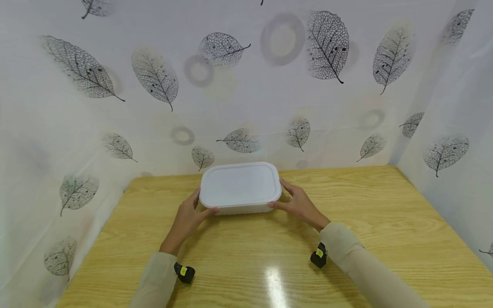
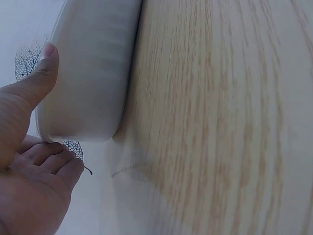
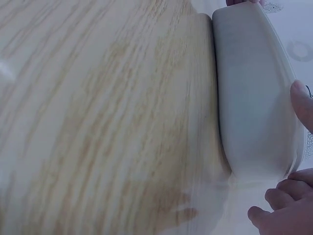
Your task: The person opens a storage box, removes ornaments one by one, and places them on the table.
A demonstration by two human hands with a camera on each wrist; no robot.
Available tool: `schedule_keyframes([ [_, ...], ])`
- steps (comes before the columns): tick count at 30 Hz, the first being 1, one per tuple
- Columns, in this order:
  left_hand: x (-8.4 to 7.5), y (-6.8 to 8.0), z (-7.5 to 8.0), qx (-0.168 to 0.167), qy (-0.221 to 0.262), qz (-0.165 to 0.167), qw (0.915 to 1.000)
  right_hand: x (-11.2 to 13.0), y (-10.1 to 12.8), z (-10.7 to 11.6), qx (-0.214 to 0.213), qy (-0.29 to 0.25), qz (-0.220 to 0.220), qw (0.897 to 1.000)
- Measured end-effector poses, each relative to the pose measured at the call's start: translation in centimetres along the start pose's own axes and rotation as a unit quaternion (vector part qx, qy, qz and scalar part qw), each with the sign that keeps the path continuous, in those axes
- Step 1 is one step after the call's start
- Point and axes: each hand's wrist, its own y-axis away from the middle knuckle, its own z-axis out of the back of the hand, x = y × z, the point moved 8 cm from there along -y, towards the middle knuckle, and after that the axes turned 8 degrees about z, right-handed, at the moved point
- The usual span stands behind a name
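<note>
- White lidded box: rectangular with rounded corners, lid on, standing flat on the wooden counter toward its far edge, close to the leaf-patterned backdrop.
- Left hand: at the box's left end; the grip is grasping the box, thumb laid along the near side wall, fingers curled round the left end. In the left wrist view the thumb presses the box wall just below the lid rim.
- Right hand: at the box's right end, mirroring the left; the grip is grasping the box, thumb on the near side wall, fingers wrapped round the right end. In the right wrist view the box sits with its base on the counter, fingertips beside its corner.
- Sleeves: pale beige, covering both forearms, nearer the viewer than the box.
- Wrist cameras: small black units with yellow marks, one under each forearm, well short of the box.
</note>
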Motion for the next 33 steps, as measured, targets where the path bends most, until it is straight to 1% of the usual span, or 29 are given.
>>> schedule_keyframes([
  [7,-0.4,0.1,0.1,0.001,-0.008,-0.007,0.9999,0.4,0.1,0.2,-0.008,0.019,0.002,1.0],
  [16,-0.5,0.4,0.5,-0.004,-0.047,0.009,0.9989,0.9,0.1,0.6,-0.014,0.061,0.003,0.998],
  [28,-1.6,1.2,1.2,-0.025,-0.08,-0.027,0.9961,2.2,0.8,1.1,-0.015,0.085,0.004,0.996],
  [33,-2.0,1.9,1.5,-0.027,-0.074,-0.026,0.9966,2.7,1.2,1.1,-0.017,0.091,0.009,0.996],
])
